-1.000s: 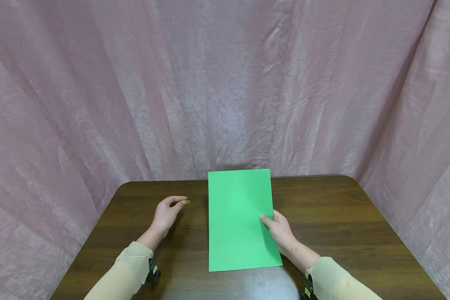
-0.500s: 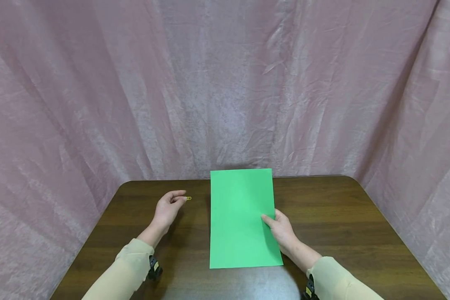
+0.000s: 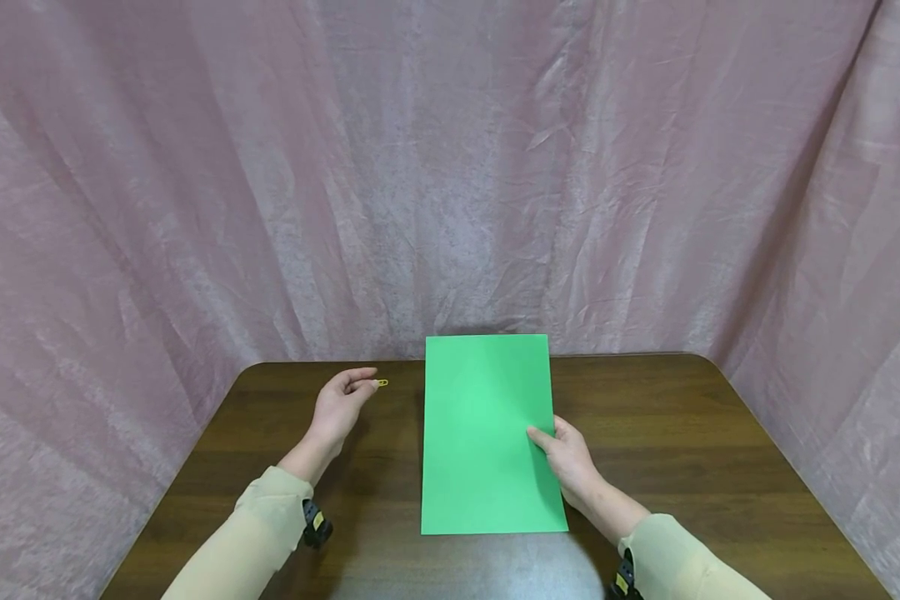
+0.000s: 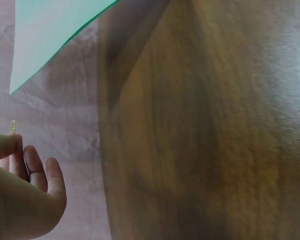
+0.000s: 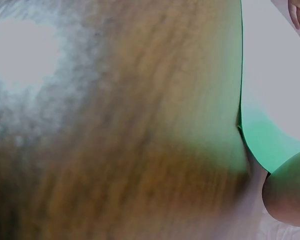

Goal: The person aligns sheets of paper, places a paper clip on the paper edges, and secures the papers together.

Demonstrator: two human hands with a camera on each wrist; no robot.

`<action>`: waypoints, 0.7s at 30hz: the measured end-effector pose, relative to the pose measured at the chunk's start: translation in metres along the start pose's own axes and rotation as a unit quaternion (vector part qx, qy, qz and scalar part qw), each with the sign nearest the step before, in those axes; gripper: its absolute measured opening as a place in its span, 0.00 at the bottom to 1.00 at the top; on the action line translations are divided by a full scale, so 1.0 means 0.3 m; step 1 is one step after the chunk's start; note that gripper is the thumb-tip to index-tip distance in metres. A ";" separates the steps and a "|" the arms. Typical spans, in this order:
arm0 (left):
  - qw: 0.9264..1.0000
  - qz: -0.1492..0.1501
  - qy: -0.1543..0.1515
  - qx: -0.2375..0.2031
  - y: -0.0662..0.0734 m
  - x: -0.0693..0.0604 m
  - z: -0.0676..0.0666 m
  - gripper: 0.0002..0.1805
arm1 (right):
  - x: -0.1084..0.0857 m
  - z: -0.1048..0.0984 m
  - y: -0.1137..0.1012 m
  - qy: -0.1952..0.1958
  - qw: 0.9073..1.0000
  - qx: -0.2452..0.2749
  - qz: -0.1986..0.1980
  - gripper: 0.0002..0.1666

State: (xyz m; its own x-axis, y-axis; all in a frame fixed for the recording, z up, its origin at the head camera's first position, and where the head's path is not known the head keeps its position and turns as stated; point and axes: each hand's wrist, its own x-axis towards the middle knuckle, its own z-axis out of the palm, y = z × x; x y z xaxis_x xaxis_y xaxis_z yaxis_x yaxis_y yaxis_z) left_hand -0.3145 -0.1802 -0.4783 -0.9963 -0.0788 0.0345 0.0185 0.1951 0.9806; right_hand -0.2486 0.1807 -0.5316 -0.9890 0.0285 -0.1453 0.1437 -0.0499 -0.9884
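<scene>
A small yellow paper clip [image 3: 382,382] sticks out from between the thumb and forefinger of my left hand [image 3: 337,408], to the left of the paper. In the left wrist view the clip [image 4: 13,126] points up past the fingertips, apart from the paper's corner. My right hand [image 3: 573,462] grips the right edge of the green paper [image 3: 483,433], thumb on its front face and the other fingers mostly hidden behind. The paper is held up, tilted above the table. The left wrist view shows a dark line along its edge, perhaps more than one sheet.
A brown wooden table [image 3: 667,433] with rounded far corners lies beneath both hands. Pink velvet curtain [image 3: 450,167] hangs behind the table and along its sides. Each sleeve cuff has a black strap [image 3: 317,523] at the wrist.
My left hand has moved up and slightly right with the paper clip, toward the height of the paper's upper part. The paper and my right hand have shifted slightly right in view.
</scene>
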 end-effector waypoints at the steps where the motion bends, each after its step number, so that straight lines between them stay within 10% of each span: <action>1: 1.000 0.001 0.001 -0.002 0.005 0.004 0.002 0.19 | -0.002 -0.001 -0.004 -0.002 1.000 0.002 0.001 0.23; 21: 0.999 0.008 -0.020 -0.048 0.127 0.046 0.071 0.22 | -0.008 0.014 -0.056 -0.010 1.000 0.026 0.008 0.22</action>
State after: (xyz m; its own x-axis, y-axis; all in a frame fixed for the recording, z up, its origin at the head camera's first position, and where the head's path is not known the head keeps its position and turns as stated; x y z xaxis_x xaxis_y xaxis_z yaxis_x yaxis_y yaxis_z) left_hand -0.3292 -0.1530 -0.4447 -0.9983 -0.0362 0.0454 0.0415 0.1003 0.9941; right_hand -0.2487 0.1772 -0.5145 -0.9873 0.0075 -0.1588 0.1572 -0.1029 -0.9822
